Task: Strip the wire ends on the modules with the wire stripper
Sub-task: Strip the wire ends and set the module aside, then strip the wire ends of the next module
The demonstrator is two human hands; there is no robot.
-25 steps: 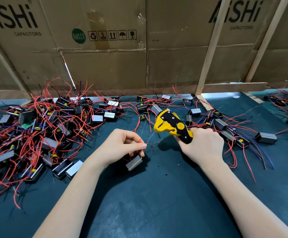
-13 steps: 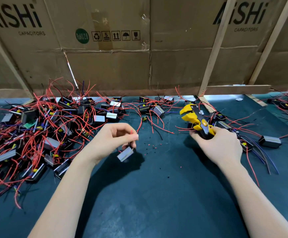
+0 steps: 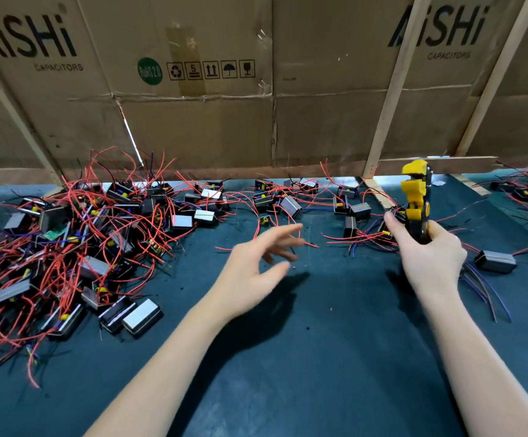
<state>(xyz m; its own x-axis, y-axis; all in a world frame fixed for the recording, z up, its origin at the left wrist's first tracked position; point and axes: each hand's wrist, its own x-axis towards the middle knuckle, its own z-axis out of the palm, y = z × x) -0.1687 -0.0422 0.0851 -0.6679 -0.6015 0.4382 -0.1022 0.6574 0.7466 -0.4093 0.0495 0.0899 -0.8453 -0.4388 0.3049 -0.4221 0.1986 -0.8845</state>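
Right hand (image 3: 429,257) gripping black handles of yellow plastic wire stripper (image 3: 415,200), head upright, toward far right of dark green mat (image 3: 288,357). Left hand (image 3: 256,269) mid-mat, fingers spread, holding nothing. Boxy metal-faced modules (image 3: 143,316) with thin red wires (image 3: 67,247) heaped along left and far edges. Creased cardboard wall (image 3: 209,121) with wooden slats (image 3: 389,89) behind.
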